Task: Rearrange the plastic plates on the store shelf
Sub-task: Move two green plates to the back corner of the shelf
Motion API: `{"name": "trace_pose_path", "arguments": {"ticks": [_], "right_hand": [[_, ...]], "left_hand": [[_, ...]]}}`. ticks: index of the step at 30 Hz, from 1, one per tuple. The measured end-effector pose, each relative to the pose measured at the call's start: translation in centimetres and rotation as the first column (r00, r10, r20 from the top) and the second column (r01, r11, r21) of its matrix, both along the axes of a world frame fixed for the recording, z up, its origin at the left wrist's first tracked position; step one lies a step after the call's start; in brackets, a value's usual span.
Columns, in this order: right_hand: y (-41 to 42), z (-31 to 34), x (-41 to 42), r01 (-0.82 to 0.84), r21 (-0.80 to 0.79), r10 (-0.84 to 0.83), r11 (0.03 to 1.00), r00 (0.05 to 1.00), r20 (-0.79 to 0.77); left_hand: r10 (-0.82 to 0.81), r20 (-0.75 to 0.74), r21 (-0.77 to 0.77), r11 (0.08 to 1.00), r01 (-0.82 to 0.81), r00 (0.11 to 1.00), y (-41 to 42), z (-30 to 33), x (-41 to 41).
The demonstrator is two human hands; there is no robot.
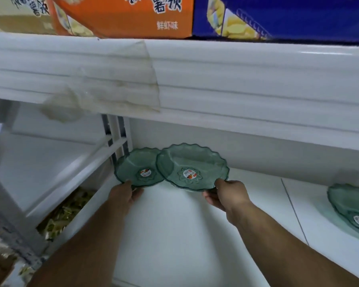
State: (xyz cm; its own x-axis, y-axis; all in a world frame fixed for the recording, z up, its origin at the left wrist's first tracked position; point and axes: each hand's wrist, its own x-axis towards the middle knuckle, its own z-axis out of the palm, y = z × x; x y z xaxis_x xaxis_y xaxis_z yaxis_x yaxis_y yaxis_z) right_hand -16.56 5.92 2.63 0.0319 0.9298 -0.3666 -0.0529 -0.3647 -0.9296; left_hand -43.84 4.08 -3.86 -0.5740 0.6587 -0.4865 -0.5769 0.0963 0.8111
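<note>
Reaching under the upper shelf, the person holds a green see-through plate in each hand. From the head camera, the left hand point(125, 194) pinches the near rim of the left plate point(137, 168), and the right hand point(226, 194) grips the near rim of the right plate point(192, 166), whose edge overlaps the left one. Both sit toward the back left of the white shelf point(174, 224). A third plate point(352, 208) lies well apart at the right edge. Snack boxes point(133, 15) stand above.
</note>
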Motion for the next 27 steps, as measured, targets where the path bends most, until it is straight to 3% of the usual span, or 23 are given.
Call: {"name": "trace_pose_path", "arguments": {"ticks": [9, 20, 27], "right_hand": [[4.1, -0.6, -8.4, -0.121, -0.025, 0.120, 0.992, 0.993, -0.011], [5.4, -1.3, -14.9, -0.212, -0.216, 0.210, 0.953, 0.977, -0.032], [4.9, -3.7, -15.3, -0.318, -0.044, 0.313, 0.947, 0.945, -0.090]], "left_hand": [[0.009, 0.021, 0.003, 1.000, -0.009, 1.000, -2.5, 0.5, 0.5], [-0.034, -0.020, 0.037, 0.999, 0.035, 0.999, -4.7, 1.2, -0.2], [-0.024, -0.021, 0.050, 0.998, 0.025, 0.999, -5.5, 0.5, 0.4]]}}
